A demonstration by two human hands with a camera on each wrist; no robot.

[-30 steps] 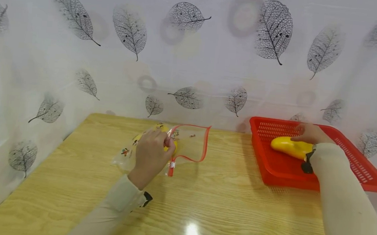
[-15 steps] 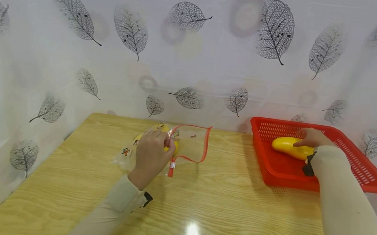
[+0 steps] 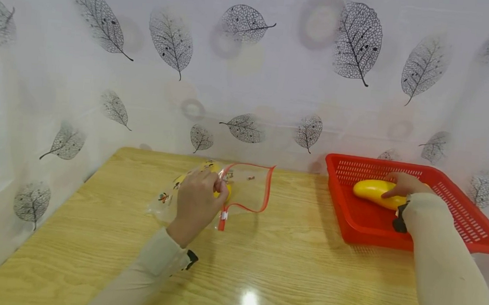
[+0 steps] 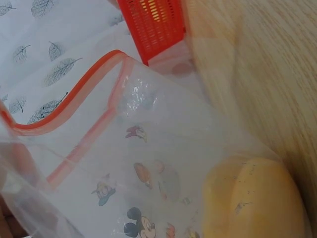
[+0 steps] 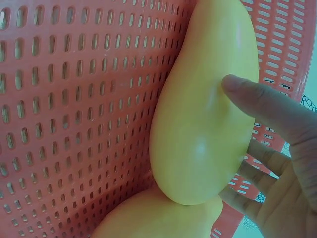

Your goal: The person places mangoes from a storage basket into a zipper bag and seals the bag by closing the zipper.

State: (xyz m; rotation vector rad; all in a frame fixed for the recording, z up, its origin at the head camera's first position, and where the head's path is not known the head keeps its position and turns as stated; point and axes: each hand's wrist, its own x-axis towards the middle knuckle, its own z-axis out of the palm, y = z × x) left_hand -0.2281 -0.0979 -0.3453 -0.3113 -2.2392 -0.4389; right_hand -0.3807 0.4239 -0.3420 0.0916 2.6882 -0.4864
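My left hand (image 3: 198, 194) grips the near side of a clear zip bag (image 3: 266, 192) with a red rim and cartoon prints; the bag's mouth stands open toward the right. Inside the bag lies a yellow fruit, mango-like (image 4: 260, 198), seen through the plastic. Over in the red basket (image 3: 344, 227), my right hand (image 3: 406, 185) holds a long smooth yellow mango (image 5: 198, 119), thumb on one side and fingers on the other, fingertips hidden behind it. A second yellow mango (image 5: 158, 218) touches its lower end in the right wrist view.
A wooden table (image 3: 287, 271) carries both bag and basket, the basket at the back right. A white curtain (image 3: 274, 97) with dark leaf prints hangs behind and along the left side. The red zip slider (image 3: 223, 215) hangs at the bag's near corner.
My right hand has shifted slightly on the mango, its thumb now lying across the near side. The left hand and the bag have stayed in place.
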